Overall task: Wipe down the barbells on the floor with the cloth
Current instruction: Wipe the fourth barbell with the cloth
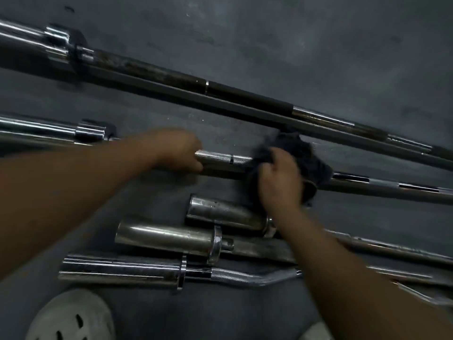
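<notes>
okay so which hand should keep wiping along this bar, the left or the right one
Right. The right hand holds the dark cloth bunched on the shaft of the second barbell, with unwiped shaft beyond it. The left hand grips the bare shaft, better placed to steady it.

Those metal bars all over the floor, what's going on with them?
A person is cleaning barbells laid side by side on a dark floor. The left hand grips the knurled shaft of the chrome barbell to steady it, while the right hand presses a dark cloth around the same shaft, a little further along. A rusty-looking long bar lies beyond it, and three shorter bars lie nearer the person, beside a pale perforated shoe.
</notes>
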Motion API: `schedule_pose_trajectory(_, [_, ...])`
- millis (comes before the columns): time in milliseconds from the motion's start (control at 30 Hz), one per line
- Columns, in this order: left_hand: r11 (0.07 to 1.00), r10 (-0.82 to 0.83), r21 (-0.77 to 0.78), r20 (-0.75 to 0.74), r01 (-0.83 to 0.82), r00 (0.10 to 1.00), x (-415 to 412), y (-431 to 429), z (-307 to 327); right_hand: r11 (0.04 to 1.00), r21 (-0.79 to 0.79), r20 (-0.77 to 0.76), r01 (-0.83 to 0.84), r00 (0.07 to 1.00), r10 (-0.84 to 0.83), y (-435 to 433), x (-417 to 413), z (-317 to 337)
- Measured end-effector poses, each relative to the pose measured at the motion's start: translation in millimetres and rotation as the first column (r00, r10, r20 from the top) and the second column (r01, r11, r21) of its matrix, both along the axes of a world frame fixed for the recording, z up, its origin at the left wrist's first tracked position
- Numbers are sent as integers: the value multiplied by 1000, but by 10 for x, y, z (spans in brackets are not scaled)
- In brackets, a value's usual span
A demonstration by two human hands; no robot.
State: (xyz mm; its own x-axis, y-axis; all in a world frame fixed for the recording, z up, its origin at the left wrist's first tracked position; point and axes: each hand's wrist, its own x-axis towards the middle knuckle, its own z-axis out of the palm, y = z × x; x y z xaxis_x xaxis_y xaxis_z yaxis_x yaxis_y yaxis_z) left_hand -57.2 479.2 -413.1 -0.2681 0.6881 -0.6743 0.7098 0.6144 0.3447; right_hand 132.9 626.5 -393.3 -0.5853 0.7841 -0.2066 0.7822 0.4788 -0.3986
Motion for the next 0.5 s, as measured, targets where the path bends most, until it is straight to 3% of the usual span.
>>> schedule_pose_trajectory(67, [993,55,-112,166,-36,985,-116,94,57,972,2,-39,-233,972,233,-517,-260,-37])
schedule_pose_trajectory(100, [993,68,-105,127,-54,990,-102,81,72,936,9,-14,-352,936,352,-590,-292,-6])
schedule_pose_trajectory(167, [999,-13,37,-231,22,973,62,-62,76,867,32,63,-497,867,495,-295,-139,6])
schedule_pose_trajectory(200, [989,-12,134,-381,68,924,198,-168,74,858,77,127,-507,859,496,-26,19,-4])
schedule_pose_trajectory(233, [979,4,187,-428,84,904,297,-262,48,885,132,185,-447,888,421,253,206,-14])
schedule_pose_trajectory(300, [990,-17,127,-315,60,949,223,-265,-19,970,163,149,-180,976,156,575,451,10])
schedule_pose_trajectory(367, [999,-40,-5,-37,39,999,9,-104,-12,997,73,32,27,999,-29,387,285,-59])
schedule_pose_trajectory(433, [993,-24,-112,149,41,989,-134,60,5,998,-30,-46,-55,997,53,-141,-56,-66])
schedule_pose_trajectory(500, [995,-4,-94,77,11,997,-93,12,44,937,-101,-137,-334,938,319,-551,-258,32])
